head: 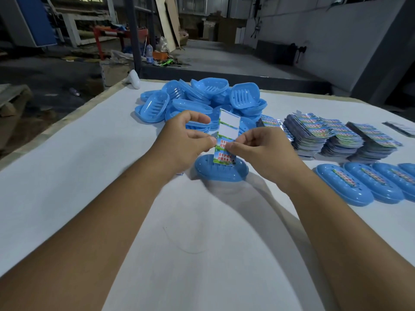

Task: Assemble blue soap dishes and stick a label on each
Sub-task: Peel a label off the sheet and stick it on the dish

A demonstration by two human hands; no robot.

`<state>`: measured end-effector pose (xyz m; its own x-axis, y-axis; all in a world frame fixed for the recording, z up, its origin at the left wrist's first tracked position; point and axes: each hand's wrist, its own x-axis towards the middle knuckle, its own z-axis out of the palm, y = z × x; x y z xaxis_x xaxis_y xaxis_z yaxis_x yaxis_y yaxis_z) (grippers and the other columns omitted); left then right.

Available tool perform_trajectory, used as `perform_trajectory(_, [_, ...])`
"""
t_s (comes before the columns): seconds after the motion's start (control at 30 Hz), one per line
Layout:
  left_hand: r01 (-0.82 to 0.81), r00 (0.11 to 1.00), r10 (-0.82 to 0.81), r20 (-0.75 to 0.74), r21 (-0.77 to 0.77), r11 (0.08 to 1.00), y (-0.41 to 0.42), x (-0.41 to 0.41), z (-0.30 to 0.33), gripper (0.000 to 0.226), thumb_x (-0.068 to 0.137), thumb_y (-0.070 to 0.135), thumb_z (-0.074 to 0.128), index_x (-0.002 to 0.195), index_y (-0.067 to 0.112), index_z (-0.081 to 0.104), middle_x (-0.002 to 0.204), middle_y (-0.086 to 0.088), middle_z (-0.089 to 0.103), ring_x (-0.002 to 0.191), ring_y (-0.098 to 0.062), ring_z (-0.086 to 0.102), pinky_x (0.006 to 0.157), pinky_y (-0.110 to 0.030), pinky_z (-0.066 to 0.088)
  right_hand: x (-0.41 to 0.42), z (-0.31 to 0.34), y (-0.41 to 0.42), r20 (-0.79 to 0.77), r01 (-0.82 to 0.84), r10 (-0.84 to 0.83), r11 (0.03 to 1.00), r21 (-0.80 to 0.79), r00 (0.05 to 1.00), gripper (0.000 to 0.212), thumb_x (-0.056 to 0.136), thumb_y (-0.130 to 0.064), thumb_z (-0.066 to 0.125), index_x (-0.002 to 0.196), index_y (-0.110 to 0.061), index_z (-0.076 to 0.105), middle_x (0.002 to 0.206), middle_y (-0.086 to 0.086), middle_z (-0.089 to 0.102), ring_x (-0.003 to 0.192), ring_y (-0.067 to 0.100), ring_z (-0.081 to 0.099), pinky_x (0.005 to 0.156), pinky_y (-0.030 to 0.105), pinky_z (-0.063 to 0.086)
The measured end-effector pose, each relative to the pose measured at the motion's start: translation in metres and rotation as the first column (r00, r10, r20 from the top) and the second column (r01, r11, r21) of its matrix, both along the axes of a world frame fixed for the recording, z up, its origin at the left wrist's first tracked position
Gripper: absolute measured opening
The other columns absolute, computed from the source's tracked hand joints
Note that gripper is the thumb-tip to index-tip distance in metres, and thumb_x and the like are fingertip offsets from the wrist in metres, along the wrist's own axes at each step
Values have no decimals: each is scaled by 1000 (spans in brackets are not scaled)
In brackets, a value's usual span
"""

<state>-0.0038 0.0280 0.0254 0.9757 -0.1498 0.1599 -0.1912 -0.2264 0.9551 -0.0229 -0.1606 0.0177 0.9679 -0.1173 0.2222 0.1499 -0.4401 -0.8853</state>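
A strip of labels [227,131] stands upright above an assembled blue soap dish [221,171] that lies on the white table. My left hand [186,140] pinches the strip's left edge at mid-height. My right hand [260,147] pinches a label on the strip's right side. The strip's two upper panels are blank white; the two lower ones carry printed text. The strip's bottom end touches or hangs just over the dish top.
A heap of loose blue dish parts [197,99] lies behind my hands. Stacks of label strips [332,135] sit at the right. A row of labelled dishes [363,182] lies at the right front. The table's left edge [67,115] drops to the workshop floor.
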Motion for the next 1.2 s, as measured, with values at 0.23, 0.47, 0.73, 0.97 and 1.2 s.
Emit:
perform_trajectory(0.23, [36, 997, -38, 65, 20, 999, -2, 1, -3, 33, 86, 17, 80, 106, 34, 60, 80, 12, 78, 78, -2, 73, 83, -27, 52, -10, 4, 7, -22, -87, 87, 996, -20, 996, 29, 87, -40, 77, 72, -16, 79, 84, 19, 74, 65, 15, 49, 56, 29, 36])
perform_trajectory(0.47, [13, 997, -15, 75, 29, 999, -3, 4, -6, 32, 85, 20, 81, 102, 35, 59, 79, 13, 77, 74, 1, 72, 76, -24, 50, -6, 4, 4, -19, -82, 82, 997, 17, 996, 24, 88, -28, 77, 74, -9, 79, 81, 19, 74, 60, 10, 53, 47, 17, 39])
perform_trajectory(0.73, [-109, 989, 93, 114, 141, 984, 4, 8, -5, 30, 86, 21, 76, 95, 38, 52, 76, 16, 75, 65, 0, 67, 47, -19, 50, -4, 4, -1, -50, -64, 62, 998, -20, 997, 33, 86, -38, 78, 70, -9, 77, 75, 15, 72, 58, 7, 53, 47, 21, 39])
perform_trajectory(0.97, [-222, 969, 167, 183, 342, 913, 15, 16, -8, 25, 91, 16, 63, 93, 34, 46, 80, 3, 72, 72, -12, 64, 61, -30, 50, -3, 3, -6, -112, -59, 54, 998, -35, 992, 27, 89, -26, 73, 66, -11, 75, 71, 0, 74, 58, 4, 57, 46, 22, 44])
perform_trajectory(1.2, [-299, 954, 272, 125, 389, 871, 26, 22, -11, 28, 87, 15, 65, 104, 31, 49, 94, 0, 68, 86, -20, 64, 68, -41, 56, -3, 4, -10, -124, -70, 67, 997, -19, 990, 28, 88, -26, 72, 66, -9, 75, 67, -3, 72, 56, 3, 57, 44, 20, 43])
